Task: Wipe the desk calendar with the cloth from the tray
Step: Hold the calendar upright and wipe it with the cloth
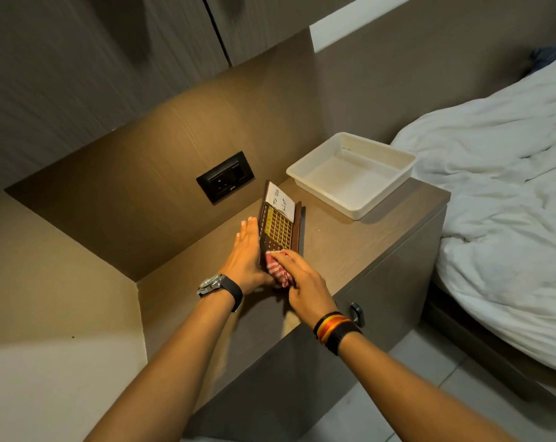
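Note:
A brown desk calendar (278, 225) with yellow date squares and a white "To Do List" note stands on the bedside cabinet top (350, 237). My left hand (245, 253), fingers straight, lies flat against the calendar's left side and back. My right hand (302, 282) presses a bunched red-and-white checked cloth (278, 269) onto the near lower end of the calendar's face. The white plastic tray (350, 173) sits at the far right of the cabinet top with nothing in it.
A black wall socket (225, 177) is set in the brown panel behind the calendar. The cabinet has a drawer with a metal handle (356, 312). A bed with a rumpled white duvet (506, 199) lies to the right. Tiled floor below.

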`<action>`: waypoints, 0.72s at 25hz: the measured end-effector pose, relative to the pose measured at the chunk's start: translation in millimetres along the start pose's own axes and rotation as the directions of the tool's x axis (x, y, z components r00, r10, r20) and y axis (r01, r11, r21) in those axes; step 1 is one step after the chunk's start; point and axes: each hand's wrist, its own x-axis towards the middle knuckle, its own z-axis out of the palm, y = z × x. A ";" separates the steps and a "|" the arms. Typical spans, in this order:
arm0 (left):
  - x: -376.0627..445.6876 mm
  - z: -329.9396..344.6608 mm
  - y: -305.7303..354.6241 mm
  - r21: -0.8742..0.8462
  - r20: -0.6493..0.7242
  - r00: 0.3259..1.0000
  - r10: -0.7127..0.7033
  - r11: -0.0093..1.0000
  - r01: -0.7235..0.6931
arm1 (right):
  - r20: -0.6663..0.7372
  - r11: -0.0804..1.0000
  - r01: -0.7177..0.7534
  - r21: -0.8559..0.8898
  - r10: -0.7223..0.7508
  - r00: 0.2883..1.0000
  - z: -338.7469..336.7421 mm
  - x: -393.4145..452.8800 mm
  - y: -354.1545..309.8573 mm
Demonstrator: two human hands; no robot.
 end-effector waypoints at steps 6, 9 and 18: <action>-0.7 2.8 6.2 0.002 -0.037 0.999 -0.025 1.000 0.025 | -0.053 0.997 -0.064 0.046 0.066 0.996 4.9 11.3 -3.2; 2.9 3.7 4.0 0.020 -0.055 0.998 -0.029 0.999 0.030 | 0.007 0.998 -0.029 0.048 0.029 1.000 5.2 -9.3 9.1; -1.5 -31.9 25.4 0.177 -0.042 0.998 -0.044 0.983 0.050 | -0.150 0.999 0.027 0.045 -0.020 0.988 -96.8 31.3 -5.4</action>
